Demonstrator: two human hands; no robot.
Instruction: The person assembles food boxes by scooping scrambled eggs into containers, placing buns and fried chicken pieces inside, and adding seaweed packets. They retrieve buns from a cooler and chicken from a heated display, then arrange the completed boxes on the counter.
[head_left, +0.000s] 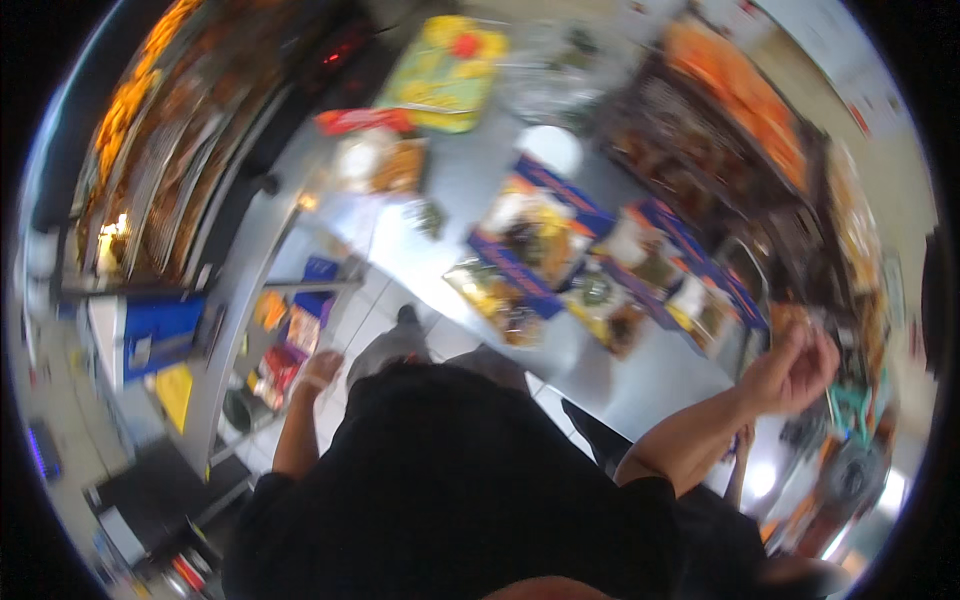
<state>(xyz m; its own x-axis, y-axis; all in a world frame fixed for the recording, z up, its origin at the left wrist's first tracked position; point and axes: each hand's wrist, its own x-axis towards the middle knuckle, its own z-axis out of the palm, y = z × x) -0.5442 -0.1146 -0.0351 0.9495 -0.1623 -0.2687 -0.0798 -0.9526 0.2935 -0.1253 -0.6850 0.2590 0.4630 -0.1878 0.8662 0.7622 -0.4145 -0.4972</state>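
Observation:
The picture is blurred by motion. My right hand [795, 365] is raised over the right end of a steel counter [450, 190], fingers curled in, and I see nothing in it. It is close to a blue-rimmed food tray [700, 300] and cluttered goods at the far right. My left hand [320, 370] hangs low at my side, loosely closed, just beside colourful packets [285, 365] on a low shelf under the counter's left end. My black shirt fills the lower middle of the view.
Several blue-edged trays of food [545, 235] lie along the counter, with a green and yellow tray [445, 70] and a white round lid [550, 150] farther back. Racks of orange food [135, 90] line the far left; a display case [740, 90] stands at the upper right.

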